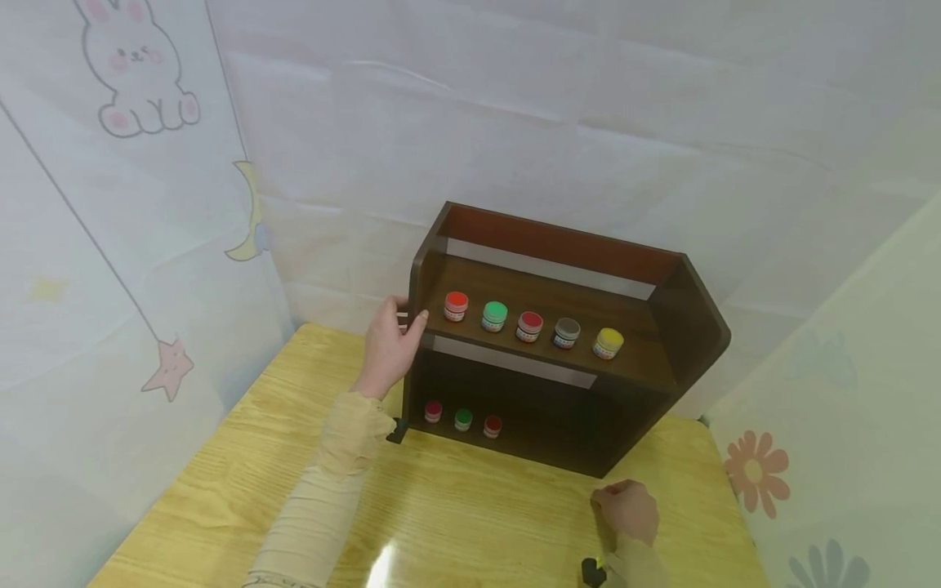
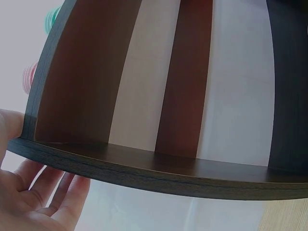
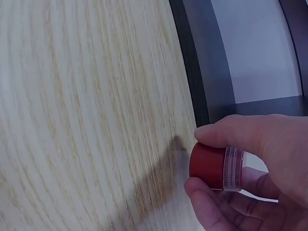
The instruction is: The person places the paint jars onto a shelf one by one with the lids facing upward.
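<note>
In the head view my left hand grips the left side panel of a dark brown two-level shelf, thumb at the front and fingers around the outside. The left wrist view shows that hold, with pots partly seen beyond the board. My right hand is in front of the shelf's lower right corner. Seen from the right wrist, its thumb and fingers pinch a small red paint pot with a clear ribbed part, above the table. This pot is hidden in the head view.
Several paint pots stand in a row on the upper level, from a red pot to a yellow pot. Three more, including a green pot, stand at the lower left. Patterned sheets surround the wooden table.
</note>
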{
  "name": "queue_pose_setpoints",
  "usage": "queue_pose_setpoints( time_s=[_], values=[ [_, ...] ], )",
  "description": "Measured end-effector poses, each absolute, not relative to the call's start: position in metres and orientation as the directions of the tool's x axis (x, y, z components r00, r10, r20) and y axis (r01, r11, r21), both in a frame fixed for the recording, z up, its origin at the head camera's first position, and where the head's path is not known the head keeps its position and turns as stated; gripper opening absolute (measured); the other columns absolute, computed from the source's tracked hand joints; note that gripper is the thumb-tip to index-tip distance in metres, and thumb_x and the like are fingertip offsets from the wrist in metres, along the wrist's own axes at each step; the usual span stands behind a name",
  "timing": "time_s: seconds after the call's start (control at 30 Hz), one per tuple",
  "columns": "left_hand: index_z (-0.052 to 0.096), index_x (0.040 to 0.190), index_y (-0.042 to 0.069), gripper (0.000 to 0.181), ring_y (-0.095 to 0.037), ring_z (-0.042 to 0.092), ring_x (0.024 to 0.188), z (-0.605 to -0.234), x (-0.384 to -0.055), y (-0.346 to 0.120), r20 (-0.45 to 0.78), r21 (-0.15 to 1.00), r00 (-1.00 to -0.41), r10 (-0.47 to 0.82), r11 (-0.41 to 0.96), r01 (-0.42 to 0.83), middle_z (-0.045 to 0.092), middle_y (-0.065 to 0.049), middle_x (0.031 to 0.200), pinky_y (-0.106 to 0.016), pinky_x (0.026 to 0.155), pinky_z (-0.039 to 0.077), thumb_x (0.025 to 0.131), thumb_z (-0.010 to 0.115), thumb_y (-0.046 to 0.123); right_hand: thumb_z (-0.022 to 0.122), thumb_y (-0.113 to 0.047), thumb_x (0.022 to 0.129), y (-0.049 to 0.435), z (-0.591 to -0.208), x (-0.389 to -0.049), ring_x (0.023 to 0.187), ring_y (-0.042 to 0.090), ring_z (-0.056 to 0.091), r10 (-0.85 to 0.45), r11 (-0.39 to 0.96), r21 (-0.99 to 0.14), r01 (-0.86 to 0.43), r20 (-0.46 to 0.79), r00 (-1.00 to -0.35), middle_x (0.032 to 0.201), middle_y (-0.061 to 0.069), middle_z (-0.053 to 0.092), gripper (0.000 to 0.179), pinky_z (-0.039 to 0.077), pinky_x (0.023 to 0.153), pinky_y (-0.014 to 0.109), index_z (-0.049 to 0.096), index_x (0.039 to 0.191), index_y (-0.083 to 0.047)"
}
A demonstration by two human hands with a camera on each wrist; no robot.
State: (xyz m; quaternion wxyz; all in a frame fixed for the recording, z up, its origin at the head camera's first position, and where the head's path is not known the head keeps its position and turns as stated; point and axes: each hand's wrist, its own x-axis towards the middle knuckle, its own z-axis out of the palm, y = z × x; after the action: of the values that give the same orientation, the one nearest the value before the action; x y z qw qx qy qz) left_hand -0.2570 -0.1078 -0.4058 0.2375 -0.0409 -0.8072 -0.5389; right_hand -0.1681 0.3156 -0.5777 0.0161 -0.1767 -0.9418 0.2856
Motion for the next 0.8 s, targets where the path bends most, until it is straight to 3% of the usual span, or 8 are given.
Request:
queue_pose_setpoints(
  time_s=[0.8],
  values=[
    [0.056, 0.125, -0.003, 0.038, -0.033, 0.063, 0.103, -0.406, -0.258, -0.108, 0.433, 0.847, -0.882, -0.188, 0.421, 0.326, 0.061, -0.018, 0.118, -0.045, 0.089, 0.055, 0.101, 0.064, 0.025, 0.074, -0.020, 0.080, 0.313, -0.557, -0.167, 0.074, 0.029, 0.066, 0.276, 0.770, -0.589, 0.246, -0.041, -0.960, 0.082, 0.011, 0.070, 0.024, 0.052, 0.064, 0.047, 0.071, 0.090, 0.002]
  ],
)
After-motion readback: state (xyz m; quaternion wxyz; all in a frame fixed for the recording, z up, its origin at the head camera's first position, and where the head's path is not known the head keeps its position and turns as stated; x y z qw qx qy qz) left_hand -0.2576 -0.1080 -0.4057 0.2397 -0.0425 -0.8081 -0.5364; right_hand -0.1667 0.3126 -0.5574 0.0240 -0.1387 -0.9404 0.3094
